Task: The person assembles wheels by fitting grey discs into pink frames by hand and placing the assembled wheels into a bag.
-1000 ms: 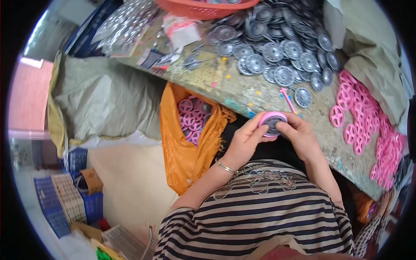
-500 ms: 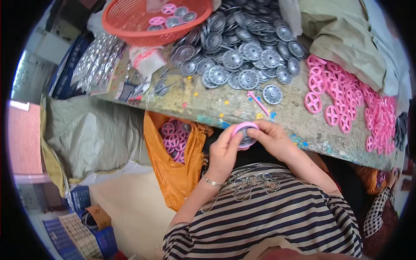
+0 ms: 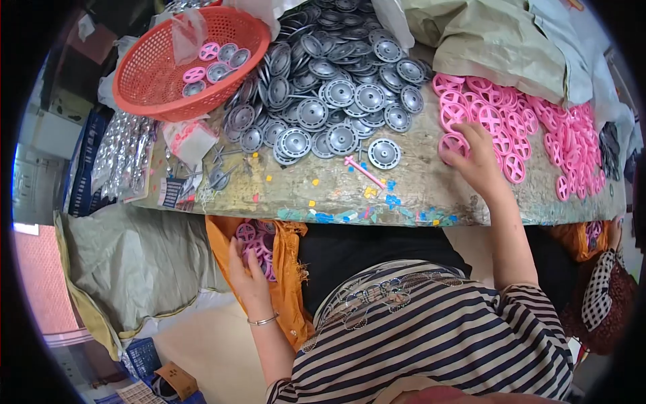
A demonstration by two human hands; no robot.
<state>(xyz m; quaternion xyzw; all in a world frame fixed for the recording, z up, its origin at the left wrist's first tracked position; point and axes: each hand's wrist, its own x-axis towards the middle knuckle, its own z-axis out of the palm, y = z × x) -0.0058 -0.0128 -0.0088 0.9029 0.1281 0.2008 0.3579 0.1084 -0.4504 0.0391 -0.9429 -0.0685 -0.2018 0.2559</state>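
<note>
At the mouth of the orange bag [image 3: 286, 269], my left hand [image 3: 250, 279] has its fingers spread with nothing between them. Pink wheel pieces [image 3: 264, 252] lie inside that bag. My right hand [image 3: 479, 165] is over the table, thumb and fingers around the edge of a pink spoked ring [image 3: 455, 144] at the near left of the pink pile [image 3: 515, 124]. Left of it lies a single grey disc [image 3: 384, 153], with a pink rod [image 3: 364, 173] beside it. A large heap of grey discs [image 3: 338, 93] covers the table's middle.
A red perforated basket [image 3: 145, 84] with several pink and grey wheels stands at the back left. Shiny packets [image 3: 124, 151] lie on the left. Grey-green sacks [image 3: 498, 47] border the pink pile. Another person's checkered sleeve [image 3: 597, 299] shows at far right.
My hands have parted. The pink-and-grey wheel they held has left them; my left hand moved left to the orange bag, my right hand to the pink pile. The view has shifted.
</note>
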